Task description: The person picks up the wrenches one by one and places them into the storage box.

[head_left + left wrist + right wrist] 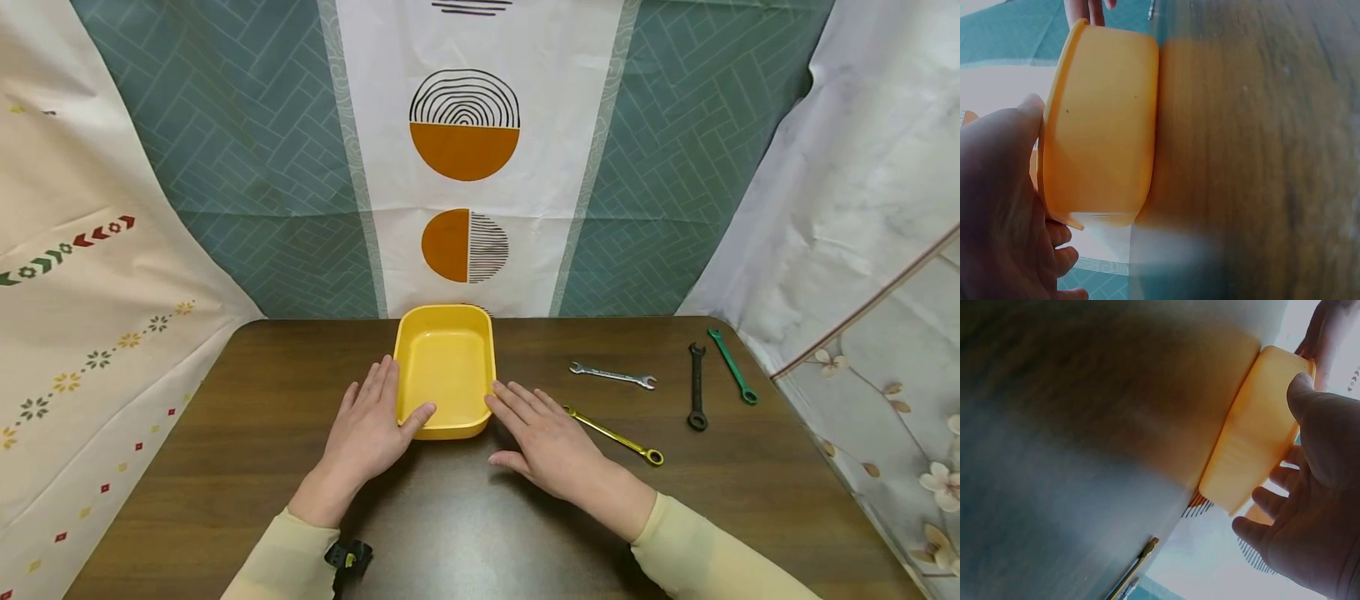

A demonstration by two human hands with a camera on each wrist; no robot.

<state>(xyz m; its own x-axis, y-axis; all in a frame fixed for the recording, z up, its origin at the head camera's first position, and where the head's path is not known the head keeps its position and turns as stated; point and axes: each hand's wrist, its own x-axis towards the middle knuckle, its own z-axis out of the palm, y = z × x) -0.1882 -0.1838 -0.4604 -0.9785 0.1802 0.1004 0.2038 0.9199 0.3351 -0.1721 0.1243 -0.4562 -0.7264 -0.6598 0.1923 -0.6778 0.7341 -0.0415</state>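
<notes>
A yellow rectangular plastic tray (445, 429) sits on the wooden table in the head view, its short side toward me. Along its left side lies my left hand (369, 429), fingers straight and thumb reaching over the near left corner. The left wrist view has this hand (997, 187) at the rim of the tray (1100, 125). My right hand (551, 442) is at the tray's right side, fingertips right at the rim and thumb spread away. In the right wrist view, the right hand's (1329, 469) fingers are spread beside the tray wall (1254, 431).
Right of the tray lie a gold wrench (618, 437), a silver wrench (611, 376), a black wrench (697, 387) and a green wrench (732, 367). The gold one is close beyond my right hand. A patterned curtain (300, 167) hangs behind the table's far edge.
</notes>
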